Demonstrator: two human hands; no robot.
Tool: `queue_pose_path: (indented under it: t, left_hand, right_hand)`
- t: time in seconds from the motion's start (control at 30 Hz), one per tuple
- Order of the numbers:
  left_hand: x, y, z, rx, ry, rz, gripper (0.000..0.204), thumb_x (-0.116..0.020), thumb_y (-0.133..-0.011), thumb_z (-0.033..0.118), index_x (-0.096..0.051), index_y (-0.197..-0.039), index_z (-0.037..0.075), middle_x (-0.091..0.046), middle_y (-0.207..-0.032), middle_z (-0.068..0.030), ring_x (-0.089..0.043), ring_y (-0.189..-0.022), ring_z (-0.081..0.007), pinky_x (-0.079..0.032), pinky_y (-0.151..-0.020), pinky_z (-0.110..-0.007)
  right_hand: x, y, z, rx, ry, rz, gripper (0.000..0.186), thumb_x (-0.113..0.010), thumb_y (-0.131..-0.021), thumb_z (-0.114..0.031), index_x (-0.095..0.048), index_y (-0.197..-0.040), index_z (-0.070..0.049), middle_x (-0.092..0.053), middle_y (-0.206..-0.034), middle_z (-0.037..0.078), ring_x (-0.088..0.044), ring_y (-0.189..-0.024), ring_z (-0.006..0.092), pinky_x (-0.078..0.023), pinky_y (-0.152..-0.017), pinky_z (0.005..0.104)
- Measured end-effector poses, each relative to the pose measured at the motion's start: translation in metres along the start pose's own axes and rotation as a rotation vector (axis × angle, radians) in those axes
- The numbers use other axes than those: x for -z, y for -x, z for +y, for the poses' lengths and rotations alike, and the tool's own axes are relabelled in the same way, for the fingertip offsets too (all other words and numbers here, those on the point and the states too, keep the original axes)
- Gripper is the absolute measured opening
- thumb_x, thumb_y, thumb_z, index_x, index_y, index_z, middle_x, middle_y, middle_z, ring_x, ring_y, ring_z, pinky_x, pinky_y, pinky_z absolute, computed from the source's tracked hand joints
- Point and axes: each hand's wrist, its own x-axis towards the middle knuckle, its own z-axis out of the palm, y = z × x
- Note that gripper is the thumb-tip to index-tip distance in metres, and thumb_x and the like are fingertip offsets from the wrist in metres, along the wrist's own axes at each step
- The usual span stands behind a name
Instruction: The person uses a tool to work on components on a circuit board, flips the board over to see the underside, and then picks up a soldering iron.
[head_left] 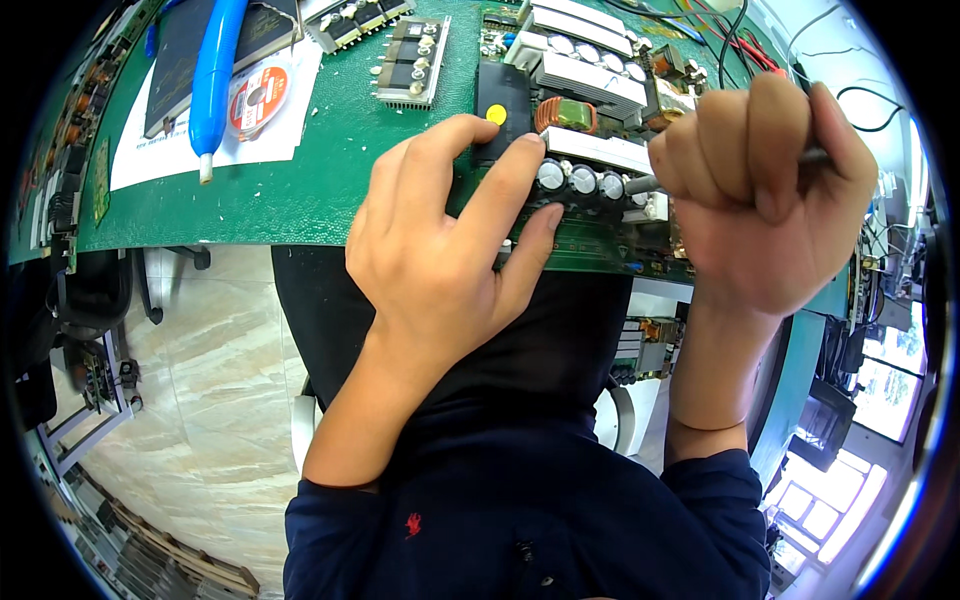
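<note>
A large green circuit board (590, 248) lies at the near edge of the bench, crowded with parts. My left hand (430, 225) rests over its left side with the fingers spread. Its fingertips are by a black block (505, 88) with a yellow dot, a white metal bar (600, 150) and a row of round capacitors (583, 180). On the right, my right hand (765, 190) is closed in a fist around a grey rod-like tool (641, 185). The tool's end sticks out leftward beside the capacitors; most of it is hidden in the fist. Behind them sits a copper-wound coil (566, 115).
A blue desoldering pump (215, 90) lies at the left across white paper (140, 165), beside a spool with a red label (260, 97) and a dark flat slab (175, 90). A finned module (412, 65) sits behind my left hand. Black and red cables (745, 45) run at the far right.
</note>
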Motion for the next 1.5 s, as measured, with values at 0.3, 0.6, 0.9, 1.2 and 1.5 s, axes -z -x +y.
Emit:
queue_pose_path:
  t: [0.3,0.6,0.9,1.2,1.5]
  left_hand:
    - [0.0,-0.001,0.0,0.009,-0.023,0.0,0.035,-0.079,-0.072,0.017,-0.076,-0.107,0.012,-0.066,-0.11,-0.0073,-0.061,-0.089,-0.0246,-0.051,-0.069,-0.03]
    - [0.0,0.0,0.0,-0.009,-0.003,-0.015,0.036,-0.079,-0.074,0.018,-0.075,-0.109,0.011,-0.066,-0.11,-0.0081,-0.061,-0.09,-0.0248,-0.051,-0.069,-0.031]
    - [0.001,0.001,0.0,-0.008,-0.014,-0.024,0.035,-0.079,-0.076,0.019,-0.075,-0.11,0.011,-0.066,-0.11,-0.0084,-0.061,-0.09,-0.0247,-0.051,-0.069,-0.031]
    - [-0.001,0.0,0.001,0.003,-0.01,-0.023,0.034,-0.079,-0.076,0.018,-0.075,-0.109,0.01,-0.066,-0.11,-0.0088,-0.061,-0.09,-0.0249,-0.051,-0.069,-0.031]
    - [-0.002,-0.002,0.002,0.01,-0.007,-0.025,0.034,-0.079,-0.075,0.016,-0.075,-0.108,0.009,-0.065,-0.11,-0.0096,-0.061,-0.09,-0.025,-0.051,-0.069,-0.031]
  right_hand:
    - [0.007,0.006,-0.071,0.192,0.109,-0.007,0.032,-0.049,-0.089,-0.009,-0.039,-0.061,-0.021,-0.027,-0.053,-0.007,-0.02,-0.039,0.0054,-0.018,-0.047,0.0262]
    - [0.013,0.003,-0.018,0.073,0.013,-0.071,0.049,-0.025,-0.105,-0.031,-0.039,-0.06,-0.016,-0.03,-0.052,-0.002,-0.019,-0.045,0.0112,-0.018,-0.048,0.0298]
    - [0.012,0.001,-0.017,0.061,0.004,-0.055,0.049,-0.023,-0.105,-0.031,-0.038,-0.061,-0.016,-0.029,-0.053,-0.002,-0.019,-0.046,0.0113,-0.018,-0.048,0.0301]
    - [0.015,0.0,-0.017,0.055,0.02,-0.08,0.048,-0.021,-0.105,-0.027,-0.038,-0.062,-0.016,-0.03,-0.054,-0.002,-0.02,-0.047,0.0109,-0.018,-0.048,0.03]
    - [0.016,-0.002,-0.019,-0.026,-0.059,0.078,0.045,-0.023,-0.105,-0.024,-0.035,-0.062,-0.016,-0.031,-0.058,-0.002,-0.023,-0.052,0.0103,-0.022,-0.052,0.0289]
